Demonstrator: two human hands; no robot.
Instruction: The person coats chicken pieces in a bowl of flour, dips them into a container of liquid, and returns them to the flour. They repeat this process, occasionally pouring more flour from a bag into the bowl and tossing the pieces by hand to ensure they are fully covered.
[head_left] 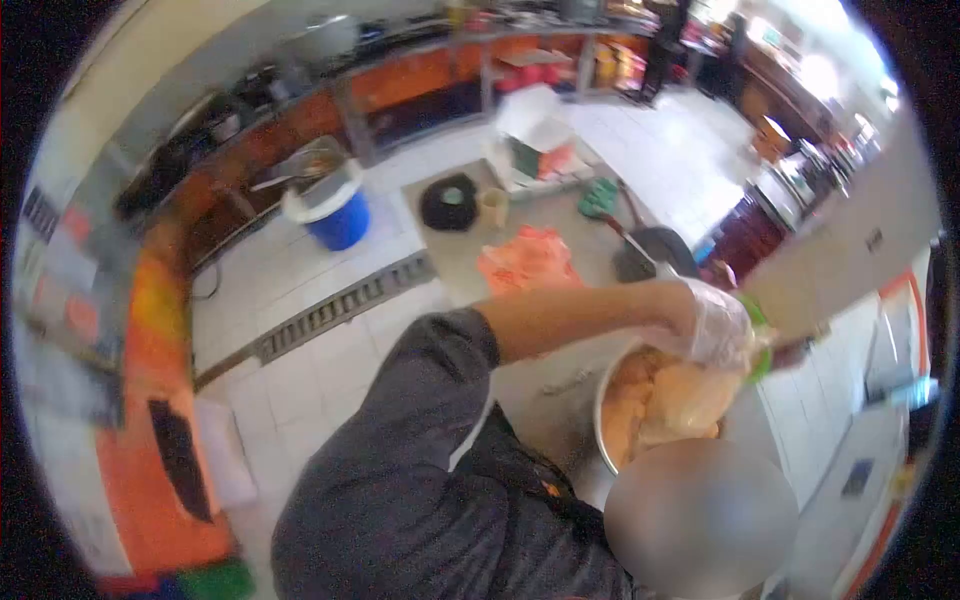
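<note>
My left hand [718, 325], in a clear plastic glove, reaches over a large metal pot [603, 425] at the lower right. Its fingers are closed on a green-rimmed container [762, 360], which the hand partly hides. Orange-coated pieces [625, 415] lie in the pot. Just below the hand there is a pale yellow-orange mass [690, 400], too blurred to make out. A round blurred patch covers the area at the pot's near side, and my right hand does not show.
Beyond my forearm are a red-and-white plastic bag [530, 262], a dark pan [655, 255], a beige cup [493, 207] and a black bag [449, 203]. A blue bucket [340, 220] stands near a floor drain [345, 305]. People [665, 50] stand at the far back.
</note>
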